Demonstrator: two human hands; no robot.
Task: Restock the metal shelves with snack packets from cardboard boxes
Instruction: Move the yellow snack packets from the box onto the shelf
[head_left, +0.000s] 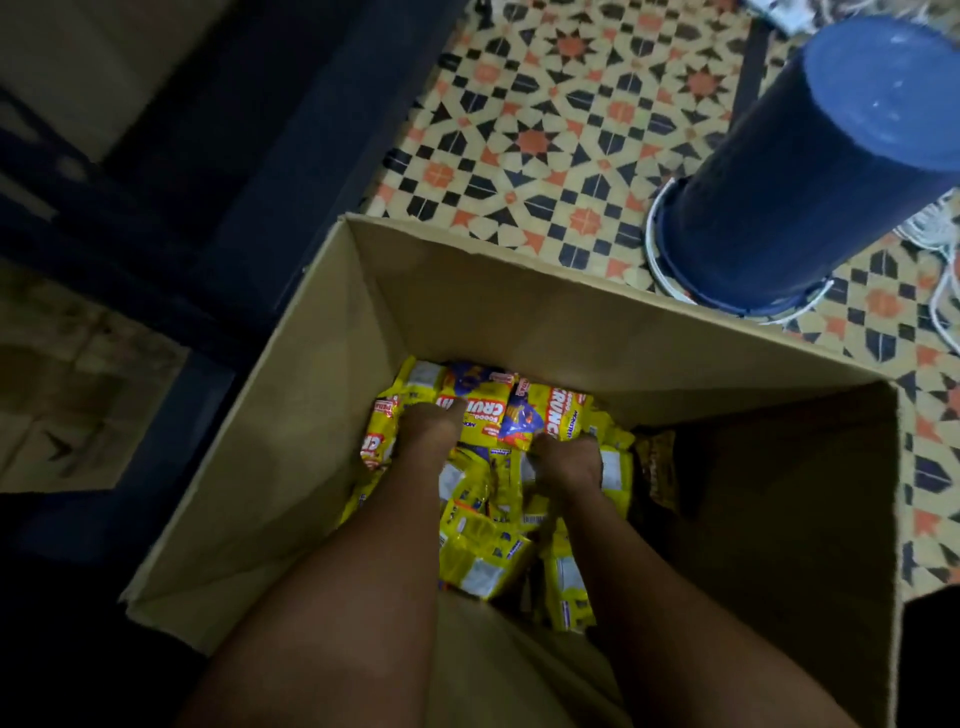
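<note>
Snack packets (485, 499) lie low in cardboard box (519, 312); box approx. part-emptied. Left hand (428, 431) & right hand (563, 462) are dug into pile; grip can't be told. Shelves unseen; stocking remains.

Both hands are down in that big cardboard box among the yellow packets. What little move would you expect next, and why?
Probably closing the fingers on a bunch and lifting it straight up. The left hand and right hand are both pressed into the pile of yellow snack packets at the bottom of the open brown cardboard box, whose tall walls leave upward as the only way out. Whether a grip is already closed is hidden.
</note>
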